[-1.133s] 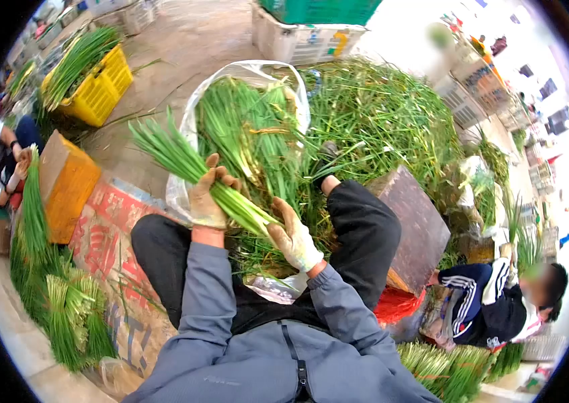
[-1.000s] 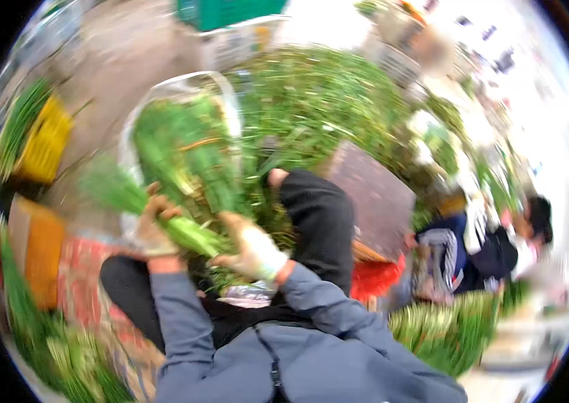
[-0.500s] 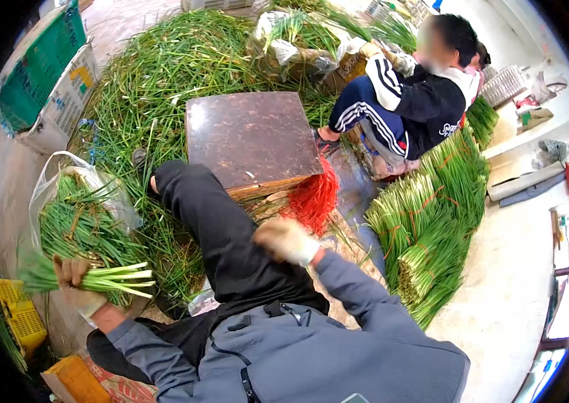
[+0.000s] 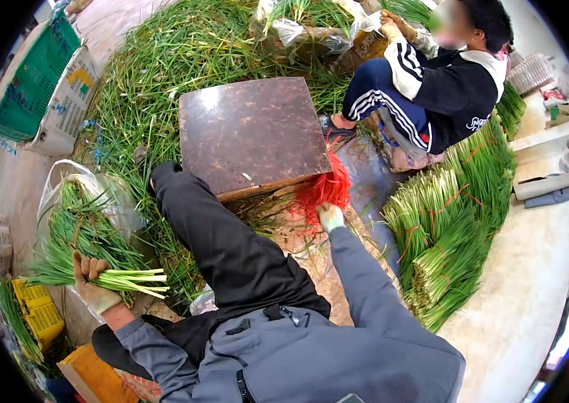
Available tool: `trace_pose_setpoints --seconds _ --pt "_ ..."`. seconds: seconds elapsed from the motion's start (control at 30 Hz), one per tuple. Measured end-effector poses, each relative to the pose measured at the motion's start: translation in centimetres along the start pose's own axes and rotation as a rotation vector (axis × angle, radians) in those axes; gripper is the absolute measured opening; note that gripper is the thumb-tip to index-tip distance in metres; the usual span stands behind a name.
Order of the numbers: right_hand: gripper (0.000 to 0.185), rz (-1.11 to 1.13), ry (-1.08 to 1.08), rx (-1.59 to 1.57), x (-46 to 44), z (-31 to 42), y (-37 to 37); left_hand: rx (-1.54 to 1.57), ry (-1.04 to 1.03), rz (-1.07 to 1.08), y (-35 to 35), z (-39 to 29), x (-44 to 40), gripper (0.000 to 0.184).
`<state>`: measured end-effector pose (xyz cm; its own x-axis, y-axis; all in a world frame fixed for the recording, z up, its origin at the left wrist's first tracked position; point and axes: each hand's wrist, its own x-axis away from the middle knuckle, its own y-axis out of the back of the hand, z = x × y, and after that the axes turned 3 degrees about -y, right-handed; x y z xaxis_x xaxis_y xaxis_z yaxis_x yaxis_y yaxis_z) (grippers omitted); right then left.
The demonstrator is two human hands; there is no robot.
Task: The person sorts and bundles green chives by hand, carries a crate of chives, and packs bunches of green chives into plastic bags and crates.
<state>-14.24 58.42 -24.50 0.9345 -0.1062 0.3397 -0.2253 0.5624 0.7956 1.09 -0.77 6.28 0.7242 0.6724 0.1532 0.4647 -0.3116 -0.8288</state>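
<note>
My left hand [image 4: 94, 285], in a tan-and-white work glove, is closed round a bunch of chives [image 4: 136, 281]. Their pale stem ends point right and the green leaves trail off to the left. My right hand [image 4: 330, 216], gloved too, is at the lower end of the red plastic strips [image 4: 324, 188] hanging at the right corner of a low brown-topped table [image 4: 251, 127]. Its fingers look curled against the strips, though the fingertips are partly hidden. An open plastic bag of chives [image 4: 93, 225] lies just beyond my left hand.
Loose greens [image 4: 156, 80] spread around the table. Tied chive bundles [image 4: 445, 221] are stacked at the right, near a seated co-worker [image 4: 425, 101] with gloved hands. Crates [image 4: 62, 94] stand far left; a yellow basket [image 4: 39, 312] and a wooden box [image 4: 93, 376] sit lower left.
My right hand has moved from over my leg, forward and to the right, to the red strips. My left hand keeps the chives, nearly in place. The view has shifted slightly.
</note>
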Motion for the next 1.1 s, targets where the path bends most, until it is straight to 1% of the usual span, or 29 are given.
trace_pose_setpoints --seconds 0.03,0.07,0.1,0.13,0.17,0.23,0.27,0.33,0.37,0.4,0.43,0.47,0.5,0.53,0.57,0.63,0.67,0.7,0.77,0.83,0.87,0.9,0.97,1.0,1.03,1.07,1.1 --pt "0.031 0.022 0.036 -0.039 2.2 -1.1 -0.1 -0.038 -0.038 -0.049 -0.3 0.3 0.0 0.024" --pt "0.031 0.164 0.209 0.277 3.5 -4.8 -2.3 -0.042 -0.028 -0.049 0.5 0.2 -0.6 0.024" --pt "0.031 0.302 0.380 0.593 4.3 -8.3 -4.3 -0.019 0.004 0.012 2.1 -0.2 -1.5 0.024" --pt "0.030 0.459 0.282 0.617 6.5 -7.1 -2.3 0.007 0.034 0.071 2.9 -0.3 -2.1 0.024" --pt "0.030 0.621 0.188 0.637 8.9 -5.2 0.1 0.007 0.036 0.069 2.5 0.2 -2.0 0.024" --pt "0.030 1.003 -0.043 0.444 11.5 -5.9 2.1 0.004 0.030 -0.054 1.2 0.7 -1.5 0.025" --pt "0.032 1.051 -0.100 0.416 12.6 -4.9 4.2 0.022 0.059 -0.002 1.7 0.7 -1.7 0.025" --pt "0.037 1.002 -0.194 0.171 12.9 -3.5 6.9 0.036 0.067 -0.002 1.9 1.0 -2.3 0.025" --pt "0.034 0.865 -0.213 -0.112 12.5 -0.9 9.2 0.044 0.066 -0.011 2.1 0.8 -2.3 0.025" --pt "0.027 0.611 -0.202 -0.498 12.3 2.4 11.3 0.028 0.040 -0.015 2.1 1.0 -2.3 0.025" --pt "0.021 0.490 -0.171 -0.752 11.1 4.9 12.3 0.001 0.028 -0.086 1.6 1.1 -2.3 0.025" --pt "0.020 0.355 -0.254 -1.133 10.1 8.3 13.3 -0.002 0.024 -0.101 0.8 1.5 -2.0 0.025" --pt "0.011 0.349 -0.166 -1.336 8.8 12.0 14.9 0.000 0.019 -0.113 0.4 1.9 -1.9 0.025" --pt "0.013 0.362 -0.112 -1.494 7.6 15.3 15.6 0.014 0.049 -0.074 1.1 1.7 -2.2 0.025" --pt "0.016 0.386 -0.057 -1.653 6.5 18.5 16.2 0.020 0.037 -0.075 1.0 1.8 -2.0 0.025" --pt "0.019 0.365 -0.041 -1.680 2.9 21.9 14.6 0.057 0.096 -0.002 0.2 2.0 -1.8 0.025" --pt "0.021 0.459 0.016 -1.750 0.4 22.9 12.7 0.081 0.113 0.076 -0.1 2.0 -1.8 0.025" --pt "0.020 0.446 -0.042 -1.733 -0.7 25.0 11.4 0.065 0.082 0.071 -2.0 2.7 -1.0 0.029" --pt "0.018 0.424 -0.256 -1.739 -3.0 27.7 8.0 -0.012 0.059 0.120 -3.4 3.3 -1.1 0.029" --pt "0.019 0.485 -0.299 -1.624 -5.9 26.1 2.8 -0.051 0.052 0.062 -6.4 4.4 -0.3 0.028" --pt "0.021 0.554 -0.362 -1.472 -7.5 23.9 0.0 -0.027 0.098 0.172 -6.3 4.8 -0.9 0.026" --pt "0.027 0.428 -0.341 -1.485 -6.2 24.7 0.7 -0.120 0.068 0.135 -6.7 5.4 -1.1 0.029" --pt "0.032 0.310 -0.324 -1.268 -4.3 25.6 2.9 -0.207 0.076 0.081 -8.2 6.7 -1.2 0.033" --pt "0.034 0.351 -0.279 -1.201 -3.0 25.9 4.8 -0.264 0.071 0.061 -9.4 7.6 -1.2 0.036" --pt "0.034 0.353 -0.278 -1.199 -1.4 26.7 6.3 -0.341 0.067 0.046 -10.5 8.7 -1.2 0.041" --pt "0.041 0.318 -0.044 -0.967 0.3 27.6 7.7 -0.383 0.106 0.056 -11.3 10.1 -1.6 0.043" --pt "0.049 0.370 0.136 -0.843 2.7 29.0 9.3 -0.427 0.145 0.061 -12.0 11.7 -2.0 0.046"
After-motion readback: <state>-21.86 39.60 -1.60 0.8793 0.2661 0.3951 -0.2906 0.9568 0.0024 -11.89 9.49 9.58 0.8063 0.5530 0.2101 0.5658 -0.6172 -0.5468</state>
